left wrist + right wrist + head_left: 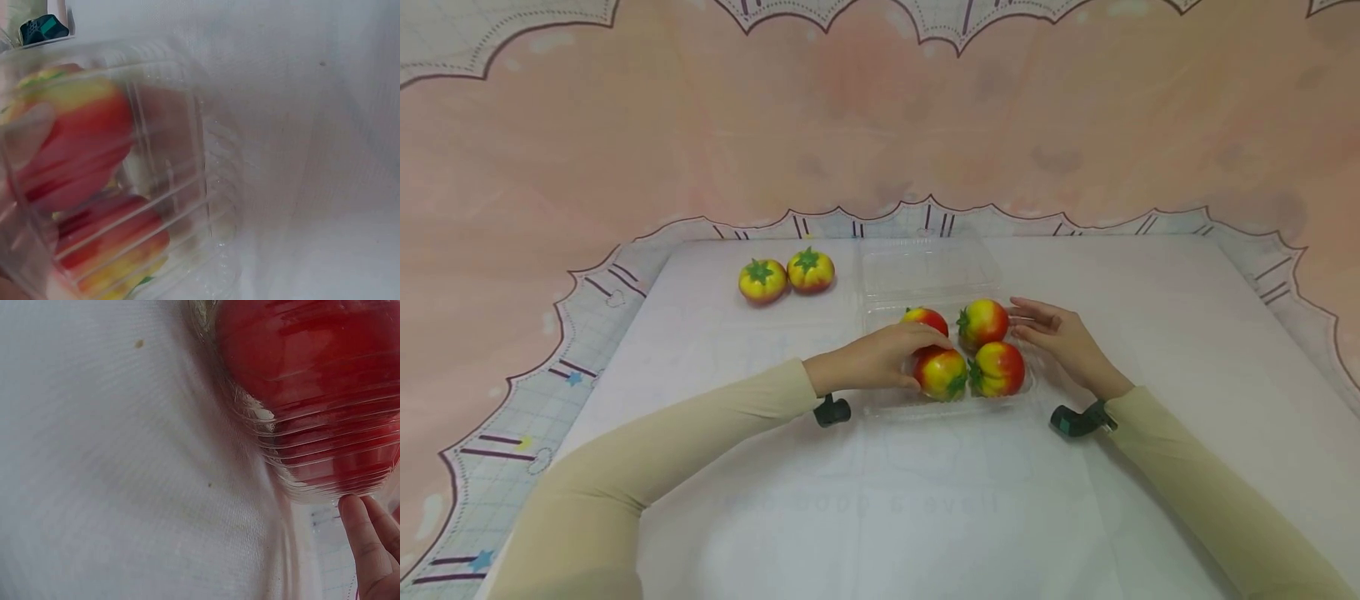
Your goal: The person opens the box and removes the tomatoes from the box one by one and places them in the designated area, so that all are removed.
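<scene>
A clear plastic clamshell box (887, 410) holds several red-and-yellow tomatoes with green star-shaped tops. My left hand (880, 357) reaches in over the box's left side, its thumb and fingers around the front-left tomato (942, 375). Behind that one, the back-left tomato (928, 318) is partly hidden by the hand. On the right side sit a back tomato (985, 322) and a front tomato (998, 369). My right hand (1067, 343) is at the box's right wall; in the right wrist view its fairly straight fingers (362, 534) meet the ribbed plastic, with red fruit showing through.
The box's transparent lid (928, 268) lies folded back behind it. Two more tomatoes, one left (763, 281) and one right (811, 271), sit side by side at the back left of the white-covered table (850, 517). A patterned cloth (820, 125) hangs behind.
</scene>
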`<state>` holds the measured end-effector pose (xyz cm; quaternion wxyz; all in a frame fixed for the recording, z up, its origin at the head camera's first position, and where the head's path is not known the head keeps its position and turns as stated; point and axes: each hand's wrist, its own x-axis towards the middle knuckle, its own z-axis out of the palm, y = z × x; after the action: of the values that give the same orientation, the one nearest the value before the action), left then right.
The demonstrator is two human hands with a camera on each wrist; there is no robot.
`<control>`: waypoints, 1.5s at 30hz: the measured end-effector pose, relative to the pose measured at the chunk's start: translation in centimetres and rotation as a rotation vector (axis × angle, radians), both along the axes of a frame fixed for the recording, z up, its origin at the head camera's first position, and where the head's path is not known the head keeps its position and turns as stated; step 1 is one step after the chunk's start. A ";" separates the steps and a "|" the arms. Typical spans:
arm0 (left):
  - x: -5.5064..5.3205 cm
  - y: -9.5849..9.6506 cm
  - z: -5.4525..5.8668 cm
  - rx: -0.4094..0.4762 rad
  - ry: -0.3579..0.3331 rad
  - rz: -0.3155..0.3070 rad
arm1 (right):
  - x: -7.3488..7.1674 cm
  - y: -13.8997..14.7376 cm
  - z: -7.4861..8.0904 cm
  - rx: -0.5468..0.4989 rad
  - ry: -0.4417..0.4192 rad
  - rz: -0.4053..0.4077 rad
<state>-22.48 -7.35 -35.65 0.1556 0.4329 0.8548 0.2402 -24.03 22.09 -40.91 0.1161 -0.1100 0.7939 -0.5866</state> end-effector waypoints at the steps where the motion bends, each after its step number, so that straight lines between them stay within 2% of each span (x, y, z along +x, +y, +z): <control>1: 0.0 0.0 0.0 -0.005 0.002 0.001 | 0.0 0.0 0.1 0.007 0.001 -0.001; 18: 0.1 0.6 0.3 -0.088 0.086 -0.037 | 0.1 -0.1 0.4 0.034 0.000 -0.002; 29: 0.1 0.6 0.0 -0.063 0.022 -0.044 | 0.2 -0.1 0.3 0.027 0.005 -0.006; 39: 0.2 0.7 0.4 -0.106 0.018 -0.065 | -0.1 0.1 -0.1 0.028 -0.002 -0.006; 45: 0.2 0.8 0.6 -0.135 0.012 -0.054 | -0.1 0.1 -0.1 0.017 -0.006 -0.003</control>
<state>-22.30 -6.53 -35.02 0.1859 0.4457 0.8580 0.1752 -24.13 22.17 -41.02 0.1183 -0.1060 0.7987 -0.5804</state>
